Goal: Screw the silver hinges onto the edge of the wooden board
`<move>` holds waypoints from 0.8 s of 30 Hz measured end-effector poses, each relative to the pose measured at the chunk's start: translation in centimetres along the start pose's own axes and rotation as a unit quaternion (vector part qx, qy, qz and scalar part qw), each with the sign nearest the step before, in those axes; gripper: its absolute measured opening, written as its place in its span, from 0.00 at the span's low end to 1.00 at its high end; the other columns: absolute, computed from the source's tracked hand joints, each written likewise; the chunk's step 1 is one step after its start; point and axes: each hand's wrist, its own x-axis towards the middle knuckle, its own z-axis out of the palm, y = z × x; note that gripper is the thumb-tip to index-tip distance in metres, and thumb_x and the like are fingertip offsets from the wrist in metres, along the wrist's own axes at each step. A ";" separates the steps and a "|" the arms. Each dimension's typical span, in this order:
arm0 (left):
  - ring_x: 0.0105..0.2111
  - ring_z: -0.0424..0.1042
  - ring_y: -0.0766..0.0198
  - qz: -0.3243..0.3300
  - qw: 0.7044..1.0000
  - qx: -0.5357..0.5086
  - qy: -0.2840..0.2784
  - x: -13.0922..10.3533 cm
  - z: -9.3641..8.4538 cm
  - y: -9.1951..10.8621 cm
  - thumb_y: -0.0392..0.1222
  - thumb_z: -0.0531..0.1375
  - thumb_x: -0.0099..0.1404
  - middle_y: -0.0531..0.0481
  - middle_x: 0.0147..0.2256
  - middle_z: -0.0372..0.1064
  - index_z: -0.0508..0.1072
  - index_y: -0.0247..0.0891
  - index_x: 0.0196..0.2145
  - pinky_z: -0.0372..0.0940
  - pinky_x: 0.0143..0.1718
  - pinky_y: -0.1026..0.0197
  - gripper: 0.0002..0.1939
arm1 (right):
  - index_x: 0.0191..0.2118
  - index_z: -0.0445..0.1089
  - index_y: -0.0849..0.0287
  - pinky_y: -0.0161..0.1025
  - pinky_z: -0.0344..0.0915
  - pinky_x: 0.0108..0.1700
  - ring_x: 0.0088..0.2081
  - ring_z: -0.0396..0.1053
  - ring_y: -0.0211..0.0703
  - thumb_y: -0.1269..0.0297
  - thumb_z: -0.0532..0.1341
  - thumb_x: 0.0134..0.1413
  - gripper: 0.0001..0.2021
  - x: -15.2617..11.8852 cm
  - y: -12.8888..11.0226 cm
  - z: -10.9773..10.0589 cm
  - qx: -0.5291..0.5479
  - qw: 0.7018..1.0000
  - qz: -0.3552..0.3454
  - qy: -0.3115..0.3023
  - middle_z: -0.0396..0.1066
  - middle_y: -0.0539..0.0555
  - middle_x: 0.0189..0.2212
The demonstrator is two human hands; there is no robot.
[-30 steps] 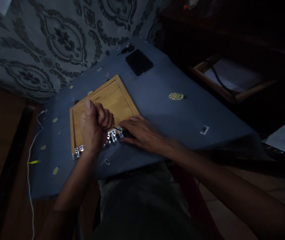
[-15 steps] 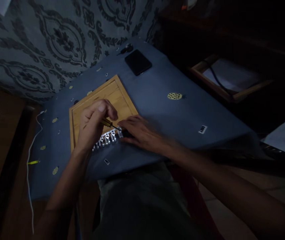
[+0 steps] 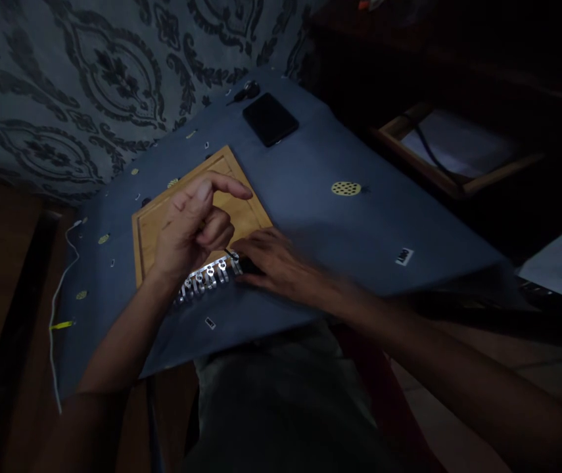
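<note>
A wooden tray [image 3: 238,197] lies on a blue cloth-covered table [image 3: 340,230]. Along the tray's near edge runs a row of several shiny metal brackets [image 3: 206,277]. My left hand [image 3: 189,226] hovers over the tray with the index finger stretched out. Its lower fingers curl around a small screwdriver whose dark tip [image 3: 231,253] points at the row's right end. My right hand [image 3: 273,263] rests flat on the cloth and presses on a small dark part at that same end of the row.
A black phone [image 3: 269,119] and a small dark object [image 3: 248,90] lie at the table's far corner. A white cable [image 3: 64,276] hangs at the left edge. A wooden frame with paper [image 3: 453,154] sits in the dark to the right. Patterned wallpaper lies behind.
My left hand went from a closed fist with the thumb up to looser fingers, with the index now stretched out over the tray. The screwdriver tip stays at the row's right end. My right hand stays put.
</note>
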 end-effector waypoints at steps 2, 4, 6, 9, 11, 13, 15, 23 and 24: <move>0.13 0.38 0.76 0.034 0.998 0.008 0.057 -0.5 1.0 -0.3 0.55 0.71 0.70 0.65 0.14 0.41 0.82 0.37 0.35 0.45 0.15 0.70 0.17 | 0.57 0.70 0.58 0.53 0.65 0.60 0.52 0.74 0.56 0.67 0.70 0.66 0.17 0.0 0.0 -0.1 0.007 1.000 -0.005 -0.004 0.79 0.59 0.48; 0.13 0.39 0.74 0.067 0.991 0.017 0.112 -0.9 1.8 -0.6 0.53 0.69 0.72 0.64 0.14 0.42 0.82 0.38 0.36 0.44 0.15 0.69 0.15 | 0.56 0.70 0.57 0.52 0.65 0.61 0.52 0.74 0.55 0.68 0.69 0.67 0.16 0.0 0.1 -0.1 0.012 1.000 -0.008 -0.008 0.79 0.59 0.48; 0.13 0.40 0.73 0.097 0.982 0.022 0.163 -1.3 2.6 -0.9 0.51 0.68 0.73 0.64 0.15 0.43 0.82 0.39 0.36 0.44 0.14 0.67 0.13 | 0.55 0.70 0.57 0.52 0.65 0.60 0.52 0.73 0.55 0.67 0.69 0.67 0.15 0.0 0.2 0.1 0.011 1.000 -0.010 -0.011 0.79 0.59 0.48; 0.13 0.44 0.72 0.128 0.965 0.037 0.226 -1.7 3.6 -1.4 0.51 0.67 0.73 0.62 0.16 0.48 0.82 0.41 0.36 0.44 0.15 0.65 0.12 | 0.55 0.70 0.57 0.53 0.65 0.60 0.53 0.74 0.56 0.63 0.70 0.68 0.15 0.0 0.6 0.5 0.004 1.000 -0.011 -0.006 0.79 0.58 0.48; 0.14 0.47 0.72 0.138 0.955 0.056 0.255 -1.9 4.1 -1.5 0.53 0.68 0.73 0.60 0.18 0.54 0.81 0.41 0.36 0.44 0.15 0.64 0.13 | 0.56 0.70 0.55 0.53 0.65 0.60 0.53 0.74 0.56 0.62 0.70 0.68 0.16 0.1 0.7 0.8 0.003 1.000 -0.013 0.003 0.79 0.58 0.49; 0.15 0.48 0.73 0.138 0.950 0.069 0.272 -2.0 4.4 -1.6 0.55 0.68 0.73 0.57 0.22 0.61 0.80 0.41 0.37 0.44 0.16 0.63 0.15 | 0.56 0.70 0.55 0.53 0.64 0.60 0.54 0.73 0.56 0.62 0.70 0.68 0.16 0.1 0.8 0.9 0.003 1.000 -0.014 0.005 0.79 0.58 0.50; 0.15 0.49 0.73 0.133 0.949 0.072 0.275 -2.0 4.4 -1.6 0.56 0.68 0.72 0.55 0.25 0.66 0.80 0.42 0.36 0.44 0.16 0.62 0.15 | 0.56 0.70 0.56 0.53 0.64 0.61 0.55 0.73 0.56 0.62 0.71 0.67 0.17 0.1 0.7 0.9 0.000 1.000 -0.013 0.002 0.79 0.58 0.50; 0.14 0.45 0.69 0.141 0.955 0.059 0.253 -1.9 4.2 -1.7 0.53 0.68 0.73 0.62 0.16 0.43 0.82 0.44 0.36 0.42 0.16 0.61 0.12 | 0.57 0.71 0.57 0.54 0.66 0.60 0.55 0.75 0.57 0.62 0.71 0.66 0.18 0.1 0.8 0.8 -0.001 1.000 -0.015 0.003 0.80 0.59 0.50; 0.14 0.45 0.69 0.142 0.955 0.060 0.253 -1.9 4.2 -1.7 0.53 0.68 0.73 0.62 0.16 0.43 0.81 0.44 0.35 0.42 0.16 0.61 0.12 | 0.58 0.71 0.56 0.55 0.66 0.61 0.55 0.74 0.58 0.62 0.70 0.67 0.18 0.1 0.9 0.9 -0.001 1.000 -0.018 0.004 0.80 0.59 0.51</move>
